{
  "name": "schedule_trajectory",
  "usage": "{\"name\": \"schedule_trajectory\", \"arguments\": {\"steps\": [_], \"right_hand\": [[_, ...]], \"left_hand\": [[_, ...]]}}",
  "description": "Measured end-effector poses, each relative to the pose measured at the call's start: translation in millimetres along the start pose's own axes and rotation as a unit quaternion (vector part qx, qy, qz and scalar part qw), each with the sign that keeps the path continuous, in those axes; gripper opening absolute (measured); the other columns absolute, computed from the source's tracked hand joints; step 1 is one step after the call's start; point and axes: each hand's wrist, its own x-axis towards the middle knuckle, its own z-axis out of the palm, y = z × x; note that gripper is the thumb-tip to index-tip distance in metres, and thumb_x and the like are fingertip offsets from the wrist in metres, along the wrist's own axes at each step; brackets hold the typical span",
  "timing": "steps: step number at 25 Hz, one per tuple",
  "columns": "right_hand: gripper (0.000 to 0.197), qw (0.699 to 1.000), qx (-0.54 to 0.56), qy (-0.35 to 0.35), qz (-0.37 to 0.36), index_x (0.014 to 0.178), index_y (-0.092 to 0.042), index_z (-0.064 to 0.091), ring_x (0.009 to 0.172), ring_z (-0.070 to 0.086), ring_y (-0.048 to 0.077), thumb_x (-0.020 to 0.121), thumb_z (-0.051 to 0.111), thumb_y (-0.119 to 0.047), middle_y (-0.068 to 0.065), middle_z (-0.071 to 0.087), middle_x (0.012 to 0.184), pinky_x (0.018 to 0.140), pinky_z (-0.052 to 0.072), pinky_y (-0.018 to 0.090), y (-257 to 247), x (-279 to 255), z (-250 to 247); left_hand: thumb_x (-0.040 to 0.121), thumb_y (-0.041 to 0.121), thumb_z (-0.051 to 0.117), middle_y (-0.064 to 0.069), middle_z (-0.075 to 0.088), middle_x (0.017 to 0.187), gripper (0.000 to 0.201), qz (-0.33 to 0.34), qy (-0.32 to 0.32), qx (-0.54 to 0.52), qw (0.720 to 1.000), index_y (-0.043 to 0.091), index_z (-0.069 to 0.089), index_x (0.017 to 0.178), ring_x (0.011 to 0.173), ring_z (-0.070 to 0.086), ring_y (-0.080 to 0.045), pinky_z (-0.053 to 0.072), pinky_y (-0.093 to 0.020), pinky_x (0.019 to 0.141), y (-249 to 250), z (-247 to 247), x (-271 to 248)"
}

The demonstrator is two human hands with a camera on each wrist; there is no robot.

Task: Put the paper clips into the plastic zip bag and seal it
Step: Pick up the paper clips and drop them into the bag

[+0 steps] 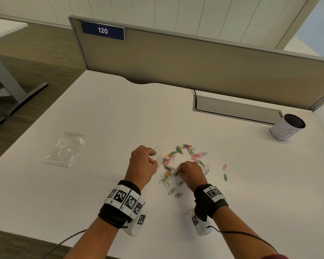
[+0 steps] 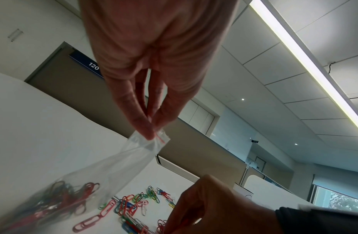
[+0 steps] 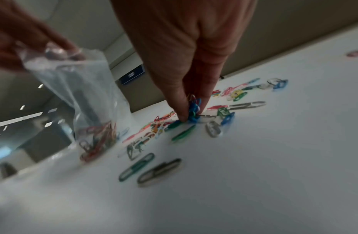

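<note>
From the head view: the left hand (image 1: 143,161) pinches the top of the zip bag (image 1: 158,157) just left of the pile, while the right hand (image 1: 192,172) has its fingertips closed on a small bunch from the paper clips (image 1: 185,159) scattered on the white desk (image 1: 120,118). A second clear bag (image 1: 65,148) lies flat well to the left, and a white cup (image 1: 286,127) stands far right.

Left wrist view: thumb and finger are clamped together on the bag's red-lined zip edge (image 2: 161,137), and the bag hangs with a clump of clips already at its bottom (image 2: 60,199) (plenty more lie loose on the desk).

Right wrist view, blurred: fingers (image 3: 182,104) squeeze a blue cluster (image 3: 194,109) against the desk.

The risk, I judge: that pinch on the rim holds the mouth nearly shut, so the bunch could catch on the edge and spill. Tangled clips may also drag neighbours along and drop them short of the bag.
</note>
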Motion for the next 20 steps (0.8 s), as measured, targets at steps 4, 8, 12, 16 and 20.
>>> {"name": "schedule_trajectory", "arguments": {"steps": [4,8,12,16,20], "right_hand": [[0.009,0.969,0.207,0.042,0.125,0.084,-0.007,0.076,0.076,0.066,0.016,0.077,0.072,-0.006,0.008,0.075,0.085,0.068,0.047,0.012,7.8,-5.2,-9.8],[0.015,0.848,0.489,0.055,0.195,0.088,0.000,0.075,0.081,0.071,0.024,0.074,0.075,-0.001,0.014,0.075,0.092,0.067,0.056,0.019,2.7,-16.3,-27.8],[0.013,0.755,0.621,0.012,0.210,0.090,0.002,0.073,0.084,0.071,0.022,0.077,0.071,0.002,0.014,0.075,0.094,0.074,0.059,0.023,-14.5,-20.7,-51.5],[0.008,0.773,0.611,-0.079,0.154,0.082,-0.002,0.075,0.080,0.072,0.014,0.079,0.069,0.002,0.004,0.077,0.084,0.069,0.057,0.020,-34.9,-15.9,-79.9],[0.013,0.853,0.478,-0.165,0.130,0.088,0.005,0.072,0.078,0.071,0.020,0.077,0.073,-0.001,0.010,0.075,0.083,0.077,0.060,0.026,-56.2,-3.4,-87.8]], "left_hand": [[0.080,0.002,0.069,-0.010,0.065,0.109,0.029,-0.004,-0.002,-0.001,1.000,0.003,0.067,0.109,0.077,0.062,-0.012,0.053,-0.022,0.073,0.7,2.3,-0.3],[0.080,0.002,0.069,-0.009,0.065,0.109,0.029,-0.005,-0.008,-0.007,1.000,0.004,0.067,0.109,0.077,0.062,-0.012,0.052,-0.021,0.072,2.5,5.6,-2.1],[0.080,0.001,0.069,-0.010,0.065,0.109,0.029,-0.002,-0.012,-0.007,1.000,0.004,0.067,0.109,0.078,0.063,-0.013,0.050,-0.020,0.071,3.3,8.9,-3.2],[0.080,-0.001,0.068,-0.010,0.065,0.109,0.028,-0.004,-0.011,-0.005,1.000,0.004,0.068,0.108,0.083,0.067,-0.018,0.056,-0.026,0.076,4.6,12.5,-2.7],[0.081,-0.001,0.068,-0.011,0.065,0.110,0.027,0.000,-0.009,0.001,1.000,0.004,0.068,0.108,0.086,0.068,-0.021,0.059,-0.031,0.079,6.8,16.6,-4.1]]}}
